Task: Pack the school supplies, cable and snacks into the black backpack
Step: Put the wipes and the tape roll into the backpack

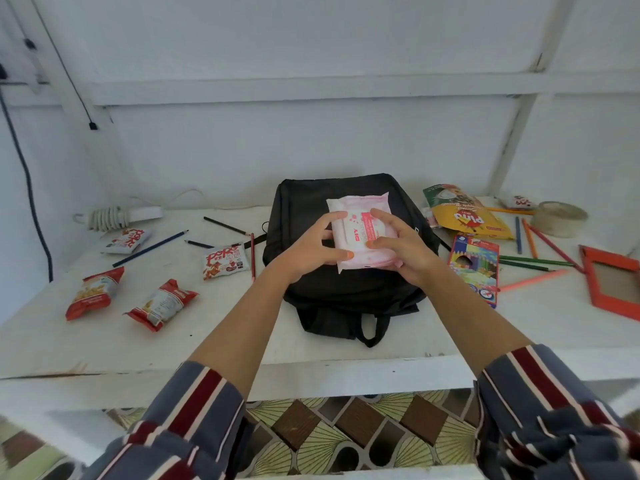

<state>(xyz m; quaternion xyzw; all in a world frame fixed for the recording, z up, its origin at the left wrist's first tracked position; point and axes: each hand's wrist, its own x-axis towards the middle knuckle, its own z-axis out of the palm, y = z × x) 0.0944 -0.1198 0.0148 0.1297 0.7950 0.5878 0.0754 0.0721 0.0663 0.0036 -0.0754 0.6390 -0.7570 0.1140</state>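
Black backpack (346, 289) flat, frame centre, directly under pink packet (360, 206); packet's long axis points up-frame; left hand (308, 251) and right hand (401, 244) each clasp one side, equally near.

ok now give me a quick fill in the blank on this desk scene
The left hand and right hand hold a ____ pack above the black backpack.
The coiled white cable lies to the backpack's ____.
The coloured pencil box lies to the backpack's ____.
Missing words: pink; left; right.
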